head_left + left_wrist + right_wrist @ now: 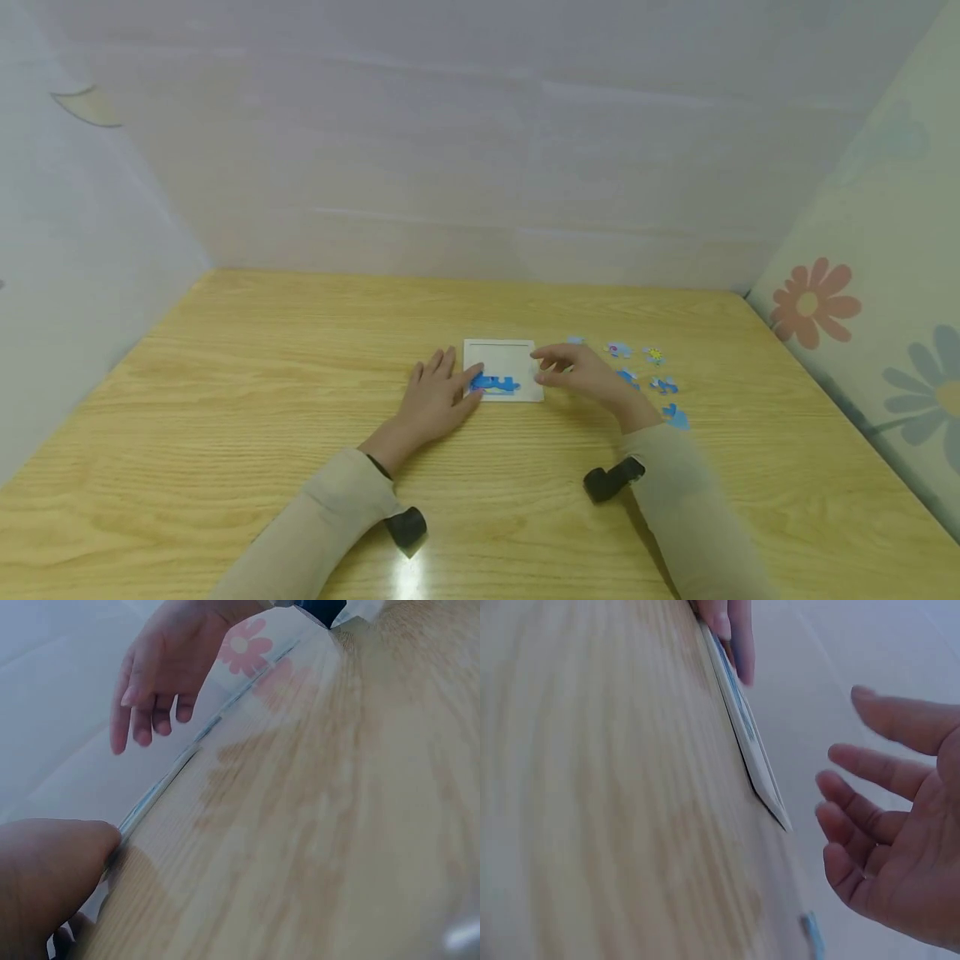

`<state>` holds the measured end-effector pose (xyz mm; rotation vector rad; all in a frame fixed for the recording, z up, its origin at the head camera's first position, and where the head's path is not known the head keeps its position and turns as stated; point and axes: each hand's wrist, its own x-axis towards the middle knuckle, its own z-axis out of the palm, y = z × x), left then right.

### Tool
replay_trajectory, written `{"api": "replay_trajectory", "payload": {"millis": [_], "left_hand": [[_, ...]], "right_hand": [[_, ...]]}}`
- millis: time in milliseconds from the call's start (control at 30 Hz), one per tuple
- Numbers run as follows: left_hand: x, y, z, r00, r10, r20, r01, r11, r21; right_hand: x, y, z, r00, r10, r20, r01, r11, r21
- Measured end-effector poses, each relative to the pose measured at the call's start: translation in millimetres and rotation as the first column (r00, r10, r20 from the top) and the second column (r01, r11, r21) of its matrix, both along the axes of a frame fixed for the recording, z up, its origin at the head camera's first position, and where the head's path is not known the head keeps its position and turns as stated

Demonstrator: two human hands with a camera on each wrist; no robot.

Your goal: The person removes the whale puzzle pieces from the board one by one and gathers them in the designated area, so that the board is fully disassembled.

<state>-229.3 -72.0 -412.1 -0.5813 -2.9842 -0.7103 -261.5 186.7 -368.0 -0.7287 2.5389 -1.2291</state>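
A small white puzzle board (517, 358) lies on the wooden table, with joined blue jigsaw pieces (498, 384) along its lower left part. My left hand (435, 402) rests at the board's left edge, its fingers spread and straight, index fingertip and thumb over the joined pieces. Over the board's right edge hovers my right hand (588, 375), raised off the table. In the right wrist view, the fingers of that hand (900, 810) are loosely bent with nothing between them. The board (742, 727) appears nearly edge-on there, the left fingers at its far end.
Several loose jigsaw pieces lie right of the board, among them one with a yellow flower (655, 355), a blue-and-white one (664, 385) and a light blue one (676, 417) near the right sleeve. Pale cloth walls (480, 167) enclose the table (300, 333) behind and at both sides.
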Motion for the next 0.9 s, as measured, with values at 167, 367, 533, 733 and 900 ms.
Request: {"api": "replay_trajectory", "payload": {"millis": [167, 367, 533, 733, 900], "left_hand": [[-1.3, 2, -0.2, 1.0, -0.003, 0.008, 0.003, 1.0, -0.017], [-3.9, 6, 0.0, 1.0, -0.007, 0.015, 0.008, 0.999, -0.036], [-4.5, 7, 0.4, 1.0, 0.002, 0.019, -0.001, 0.999, -0.041], [-5.8, 8, -0.2, 1.0, 0.002, 0.02, -0.002, 0.999, -0.039], [-6.3, 7, 0.2, 1.0, 0.005, 0.015, -0.004, 0.999, -0.038]], "right_hand": [[2.4, -17, -9.4, 0.993, -0.058, 0.099, 0.058, 0.998, 0.0], [6.1, -28, -22.8, 0.979, -0.154, 0.131, 0.152, 0.988, 0.02], [5.9, -31, -28.4, 0.993, -0.112, 0.023, 0.111, 0.994, 0.011], [7.7, -34, -25.9, 0.994, -0.098, -0.057, 0.103, 0.991, 0.085], [7.2, -38, -24.7, 0.994, -0.069, -0.081, 0.079, 0.988, 0.135]]}}
